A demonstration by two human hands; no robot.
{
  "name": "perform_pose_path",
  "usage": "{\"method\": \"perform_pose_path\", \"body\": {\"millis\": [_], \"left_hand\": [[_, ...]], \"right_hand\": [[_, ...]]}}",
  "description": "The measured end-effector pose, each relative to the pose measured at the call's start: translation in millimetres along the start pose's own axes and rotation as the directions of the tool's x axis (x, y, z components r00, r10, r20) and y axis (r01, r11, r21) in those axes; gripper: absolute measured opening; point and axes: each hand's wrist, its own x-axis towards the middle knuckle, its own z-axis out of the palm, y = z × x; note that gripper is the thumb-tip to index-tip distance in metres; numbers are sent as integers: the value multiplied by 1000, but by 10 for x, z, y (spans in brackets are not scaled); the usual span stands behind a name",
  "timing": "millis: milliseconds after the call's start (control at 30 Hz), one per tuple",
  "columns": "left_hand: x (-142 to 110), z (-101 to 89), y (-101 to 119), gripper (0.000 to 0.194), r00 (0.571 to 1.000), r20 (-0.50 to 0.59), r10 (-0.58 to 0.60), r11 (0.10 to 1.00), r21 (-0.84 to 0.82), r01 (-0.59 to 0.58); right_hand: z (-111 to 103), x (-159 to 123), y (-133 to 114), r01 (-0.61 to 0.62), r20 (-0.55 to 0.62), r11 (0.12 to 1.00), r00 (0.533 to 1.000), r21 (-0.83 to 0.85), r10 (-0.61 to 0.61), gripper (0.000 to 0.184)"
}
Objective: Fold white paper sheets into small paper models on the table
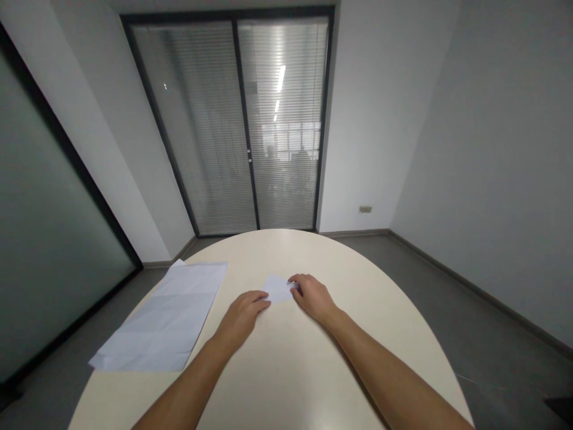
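A small folded piece of white paper point(277, 288) lies on the round cream table point(286, 358), near its middle. My left hand point(244, 310) rests palm down at the paper's near left corner, fingers curled, their tips touching the edge. My right hand point(313, 295) lies on the paper's right side, fingers bent and pressing down on it. Both forearms reach in from the bottom of the view.
A large creased white sheet point(165, 316) lies flat on the table's left part, one corner over the edge. Beyond the table are a grey floor, a glass door with blinds point(242, 125) and white walls. A dark glass partition point(40, 227) stands on the left.
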Motion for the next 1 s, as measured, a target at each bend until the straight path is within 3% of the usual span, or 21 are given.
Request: {"method": "perform_pose_path", "body": {"millis": [100, 367, 733, 1000], "left_hand": [[-13, 9, 14, 36, 998, 61, -3, 999, -53, 6], [0, -104, 141, 38, 996, 82, -22, 1000, -20, 23], [2, -107, 156, 41, 996, 82, -25, 1000, 11, 25], [-4, -48, 135, 25, 995, -37, -88, 995, 49, 90]], "right_hand": [[4, 2, -11, 27, -29, 1000, 999, -10, -27, 27], [-14, -22, -106, 109, -49, 992, 992, -58, -112, 31], [32, -26, -40, 52, -95, 998, 994, -26, -54, 27], [19, -21, -71, -80, -108, 986, 992, -146, 65, 34]]}}
